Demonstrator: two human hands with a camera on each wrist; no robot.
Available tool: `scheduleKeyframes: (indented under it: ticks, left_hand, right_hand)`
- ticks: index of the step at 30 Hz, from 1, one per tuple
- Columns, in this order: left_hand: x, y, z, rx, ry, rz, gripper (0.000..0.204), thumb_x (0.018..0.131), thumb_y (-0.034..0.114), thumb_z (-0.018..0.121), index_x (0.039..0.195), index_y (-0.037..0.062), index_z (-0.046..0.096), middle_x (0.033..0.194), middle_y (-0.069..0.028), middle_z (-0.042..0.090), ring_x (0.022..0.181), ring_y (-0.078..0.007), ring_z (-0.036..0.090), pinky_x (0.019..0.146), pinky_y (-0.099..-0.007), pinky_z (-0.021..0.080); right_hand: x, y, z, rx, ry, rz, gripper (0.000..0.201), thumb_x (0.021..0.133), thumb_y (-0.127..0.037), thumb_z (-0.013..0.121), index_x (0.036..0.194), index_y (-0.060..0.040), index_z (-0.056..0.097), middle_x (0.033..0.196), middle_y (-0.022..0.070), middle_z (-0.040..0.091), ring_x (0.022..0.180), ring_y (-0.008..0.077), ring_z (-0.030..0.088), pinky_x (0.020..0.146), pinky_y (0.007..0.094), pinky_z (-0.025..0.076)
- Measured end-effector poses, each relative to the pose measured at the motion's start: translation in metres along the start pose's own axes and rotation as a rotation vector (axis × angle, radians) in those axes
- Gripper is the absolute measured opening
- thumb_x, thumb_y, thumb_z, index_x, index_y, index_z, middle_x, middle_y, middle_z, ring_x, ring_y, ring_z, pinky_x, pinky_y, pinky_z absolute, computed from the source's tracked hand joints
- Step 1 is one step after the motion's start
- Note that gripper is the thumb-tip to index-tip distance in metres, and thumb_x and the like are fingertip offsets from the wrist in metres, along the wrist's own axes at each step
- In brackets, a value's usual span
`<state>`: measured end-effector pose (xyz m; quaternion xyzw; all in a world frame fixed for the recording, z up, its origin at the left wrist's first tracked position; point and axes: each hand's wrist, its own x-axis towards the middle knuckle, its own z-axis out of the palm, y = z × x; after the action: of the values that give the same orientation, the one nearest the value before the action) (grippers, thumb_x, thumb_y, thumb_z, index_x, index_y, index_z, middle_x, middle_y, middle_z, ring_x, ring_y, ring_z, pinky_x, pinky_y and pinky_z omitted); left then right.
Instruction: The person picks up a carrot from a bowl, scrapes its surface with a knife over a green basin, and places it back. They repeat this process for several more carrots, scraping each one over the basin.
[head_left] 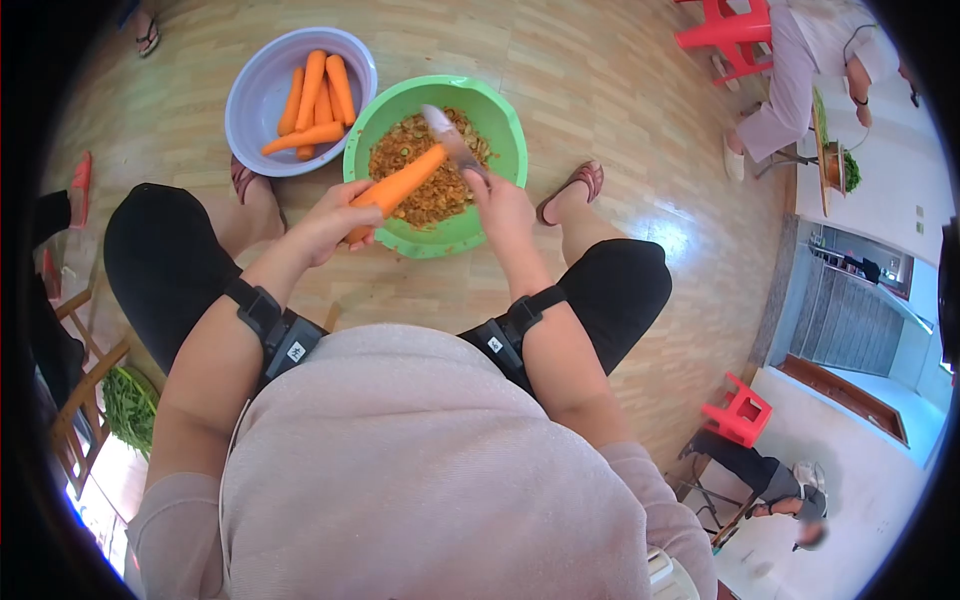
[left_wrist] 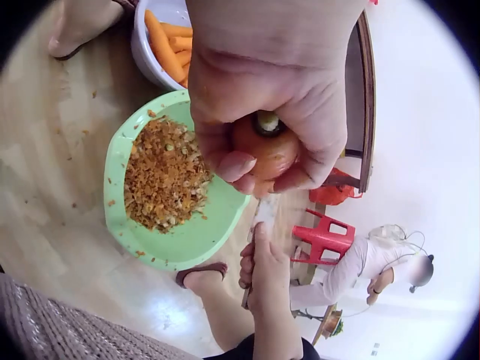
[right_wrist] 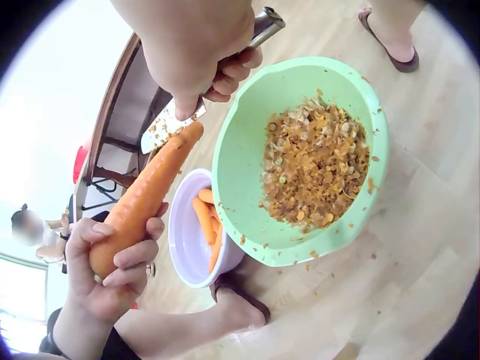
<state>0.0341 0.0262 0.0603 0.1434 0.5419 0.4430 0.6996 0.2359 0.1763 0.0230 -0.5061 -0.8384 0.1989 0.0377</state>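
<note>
Cutting up a carrot (head_left: 405, 183) seems to be the step in hand, judging by the knife (head_left: 450, 135) held close by its thin tip and the pile of little bits (head_left: 430, 205) below. The carrot is held aslant over the green bowl (head_left: 507, 130), with its thin end above the bits and its fat end near the rim. That fat end is gripped by the left hand (head_left: 330, 220), with fingers and thumb curled around it. The knife handle is gripped by the right hand (head_left: 508, 212), with fingers wrapped around it. Whether the blade is touching the carrot cannot be told. For the next move, the carrot seems to need to be kept firm and over the bowl, and the blade to be brought to the thin end, well away from the fingers. Two bowls can be counted: the green one and a purple bowl (head_left: 240, 110), set side by side on the floor (head_left: 450, 40). One knife and one held carrot are seen. At least five more carrots (head_left: 310, 90) are piled in the purple bowl; some are partly hidden, so one more may be there. The orange and pale bits are too many to be counted.
</note>
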Motion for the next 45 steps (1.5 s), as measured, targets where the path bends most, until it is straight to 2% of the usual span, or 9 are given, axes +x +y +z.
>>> scheduleKeyframes:
  ticks: [4,9,19,21,24,27,31,40,45]
  left_hand:
    - [-0.003,0.002,0.001,0.051,-0.069,0.044,0.049,0.071,0.010,0.059,0.117,-0.0012,0.047,0.084,-0.0051,0.052,0.057,-0.0114,0.051,0.045,-0.0230,0.039]
    - [0.002,-0.003,-0.001,-0.034,0.089,0.180,0.046,0.073,0.013,0.062,0.116,0.0001,0.051,0.084,-0.0051,0.055,0.068,-0.0105,0.053,0.057,-0.0244,0.044]
    - [-0.001,0.005,0.007,-0.113,0.049,0.130,0.040,0.078,0.017,0.064,0.112,0.0004,0.052,0.092,-0.0056,0.059,0.074,-0.0107,0.055,0.061,-0.0251,0.046]
    - [-0.001,0.008,0.010,-0.065,0.030,0.164,0.040,0.077,0.015,0.067,0.111,0.0004,0.052,0.091,-0.0057,0.059,0.075,-0.0109,0.056,0.063,-0.0256,0.047]
    - [-0.003,0.009,0.011,-0.064,0.046,0.143,0.044,0.078,0.012,0.067,0.116,0.0032,0.049,0.099,-0.0030,0.057,0.081,-0.0087,0.056,0.062,-0.0245,0.048]
    - [-0.001,0.004,0.008,-0.062,0.059,0.112,0.042,0.076,0.010,0.067,0.114,0.0045,0.050,0.098,-0.0021,0.056,0.081,-0.0088,0.056,0.060,-0.0250,0.047]
    - [0.004,-0.002,0.002,-0.046,0.060,0.057,0.041,0.074,0.007,0.065,0.112,0.0048,0.050,0.097,-0.0024,0.055,0.079,-0.0092,0.055,0.056,-0.0244,0.045]
    - [0.004,-0.001,0.004,-0.082,0.083,0.126,0.037,0.074,0.005,0.061,0.109,0.0024,0.049,0.096,-0.0046,0.055,0.071,-0.0107,0.053,0.050,-0.0247,0.043]
    - [0.008,-0.005,0.001,-0.019,0.137,0.087,0.043,0.074,0.005,0.059,0.116,0.0033,0.046,0.097,-0.0054,0.054,0.073,-0.0098,0.052,0.051,-0.0230,0.041]
  right_hand:
    - [0.004,0.012,-0.011,-0.067,-0.028,0.069,0.045,0.089,-0.049,0.049,0.083,-0.0083,0.065,0.068,0.0177,0.063,0.066,0.0365,0.063,0.058,0.0457,0.049]
    - [0.002,-0.006,-0.018,0.057,0.067,0.046,0.044,0.090,-0.049,0.048,0.086,-0.0084,0.063,0.068,0.0191,0.063,0.067,0.0374,0.062,0.058,0.0478,0.048]
    - [0.002,-0.015,-0.024,0.074,0.094,0.071,0.039,0.092,-0.045,0.048,0.085,-0.0092,0.062,0.068,0.0166,0.062,0.064,0.0372,0.061,0.056,0.0463,0.047]
    - [-0.004,-0.023,-0.029,0.220,0.062,-0.084,0.036,0.090,-0.043,0.052,0.083,-0.0101,0.063,0.065,0.0150,0.061,0.061,0.0336,0.061,0.053,0.0426,0.047]
    - [-0.014,-0.037,-0.027,0.176,-0.014,-0.316,0.033,0.087,-0.042,0.058,0.079,-0.0110,0.065,0.062,0.0125,0.060,0.057,0.0299,0.060,0.049,0.0381,0.046]
    - [-0.025,-0.052,-0.028,0.209,-0.041,-0.389,0.034,0.085,-0.044,0.061,0.075,-0.0115,0.066,0.059,0.0103,0.060,0.053,0.0278,0.059,0.047,0.0363,0.045]
    - [-0.029,-0.053,-0.027,0.241,-0.074,-0.409,0.033,0.084,-0.043,0.062,0.080,-0.0108,0.067,0.061,0.0114,0.059,0.053,0.0279,0.058,0.048,0.0364,0.044]
    - [-0.018,-0.041,-0.023,0.053,0.054,-0.309,0.045,0.083,-0.052,0.058,0.068,-0.0098,0.062,0.055,0.0105,0.057,0.053,0.0297,0.059,0.046,0.0392,0.045]
    - [-0.027,-0.049,-0.028,0.165,-0.027,-0.372,0.046,0.083,-0.052,0.058,0.067,-0.0092,0.063,0.056,0.0117,0.058,0.053,0.0301,0.060,0.048,0.0394,0.046]
